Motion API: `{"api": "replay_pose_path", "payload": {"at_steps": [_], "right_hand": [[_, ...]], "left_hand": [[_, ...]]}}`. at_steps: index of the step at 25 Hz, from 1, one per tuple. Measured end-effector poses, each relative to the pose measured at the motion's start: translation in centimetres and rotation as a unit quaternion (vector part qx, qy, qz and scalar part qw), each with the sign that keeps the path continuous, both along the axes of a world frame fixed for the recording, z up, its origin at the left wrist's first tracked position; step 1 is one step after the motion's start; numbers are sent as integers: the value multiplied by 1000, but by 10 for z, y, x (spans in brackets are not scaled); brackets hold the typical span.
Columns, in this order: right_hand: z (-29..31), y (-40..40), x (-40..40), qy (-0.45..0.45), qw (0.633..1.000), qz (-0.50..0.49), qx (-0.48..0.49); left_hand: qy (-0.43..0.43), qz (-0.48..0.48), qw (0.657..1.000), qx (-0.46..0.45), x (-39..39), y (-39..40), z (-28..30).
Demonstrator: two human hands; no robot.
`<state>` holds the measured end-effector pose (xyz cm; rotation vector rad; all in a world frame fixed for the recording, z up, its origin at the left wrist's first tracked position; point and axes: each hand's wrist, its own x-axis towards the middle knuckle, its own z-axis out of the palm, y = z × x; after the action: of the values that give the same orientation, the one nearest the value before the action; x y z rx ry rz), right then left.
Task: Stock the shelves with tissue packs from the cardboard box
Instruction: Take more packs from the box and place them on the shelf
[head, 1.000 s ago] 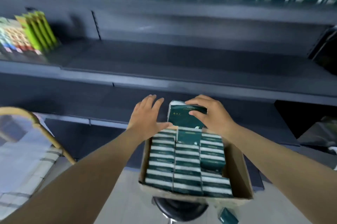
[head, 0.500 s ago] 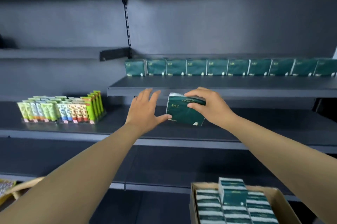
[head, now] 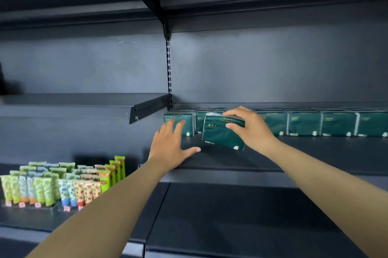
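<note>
So the dark green tissue pack (head: 220, 134) is sitting up in the air just above the front part of the dark shelf (head: 315, 152), tilted a bit, right in front of the row of tissue packs (head: 304, 123) that's already lining the back of that same shelf. The person's right hand (head: 249, 129) is gripping it from the right end, fingers (head: 233, 113) curling over the top edge and the thumb pressing in on the front face, so it's properly pinched. Whether the bottom corner is touching the shelf, can't tell.

The left hand (head: 170, 144) is hovering just to the left of the pack, fingers spread and pretty much straight, thumb sticking out toward the pack, holding nothing. It's sitting over the left front edge of the shelf, near the leftmost pack in the row.

Lower down on the left, a bunch of colourful tubes (head: 54, 184) are standing upright in a display on another shelf, well apart from the hands. A slotted upright rail (head: 169, 73) is running up the back wall.
</note>
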<state>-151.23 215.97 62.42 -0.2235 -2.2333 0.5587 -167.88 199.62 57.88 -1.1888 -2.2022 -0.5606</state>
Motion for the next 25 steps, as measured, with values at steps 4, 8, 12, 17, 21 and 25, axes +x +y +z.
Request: {"api": "replay_pose_path", "payload": {"at_steps": [4,8,12,17,21,25], "right_hand": [[-5,48,-77,-13,1000,-18,9],[-23,83,-130,-38,995,-50,73],[-30,100,-150,-49,986,-80,137],[-36,105,-157,-53,978,-97,178],[-37,102,-152,-58,974,-107,189],[-29,90,-122,-24,976,-143,162]], "left_hand": [[-13,-4,1000,9,-65,54,-2],[21,-9,1000,9,-98,96,-9],[54,-16,998,28,-123,119,-11],[63,-2,998,3,-135,130,-14],[67,-7,998,5,-131,127,-14],[74,-3,997,2,-110,107,-9]]}}
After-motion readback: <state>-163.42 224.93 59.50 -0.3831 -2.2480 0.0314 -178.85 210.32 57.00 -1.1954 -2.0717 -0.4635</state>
